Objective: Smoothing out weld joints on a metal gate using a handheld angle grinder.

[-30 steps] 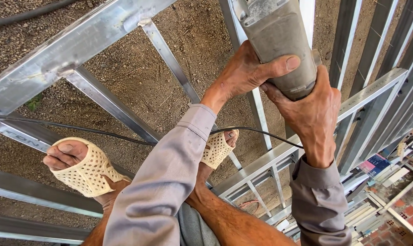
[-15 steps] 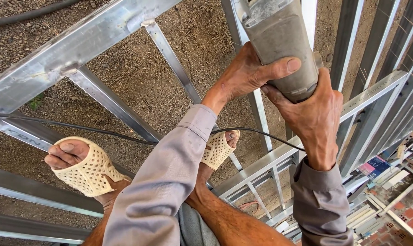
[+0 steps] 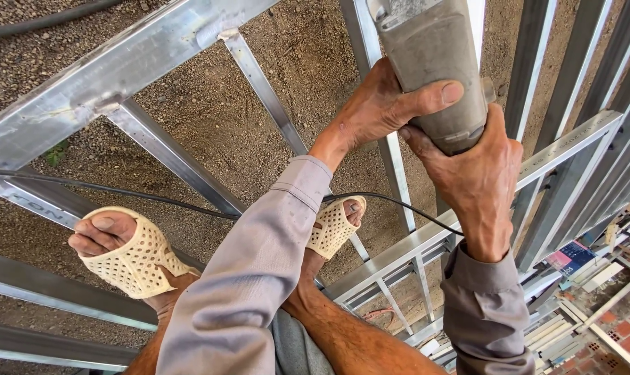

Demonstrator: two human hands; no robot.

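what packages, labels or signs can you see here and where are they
Flat printed package: lower right, beyond the metal frame, below the right hand; rectangular, dark blue with a red-pink patch.
Embossed marking on the frame bar: far left, beside the left foot's sandal; faint raised letters in bare silver metal.
No screens or signs in view.

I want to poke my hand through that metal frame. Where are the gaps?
Wide gaps show gravel ground between the slanted steel bars, above the black cable. It is crowded where both hands hold the grey power tool, and by the sandalled feet.
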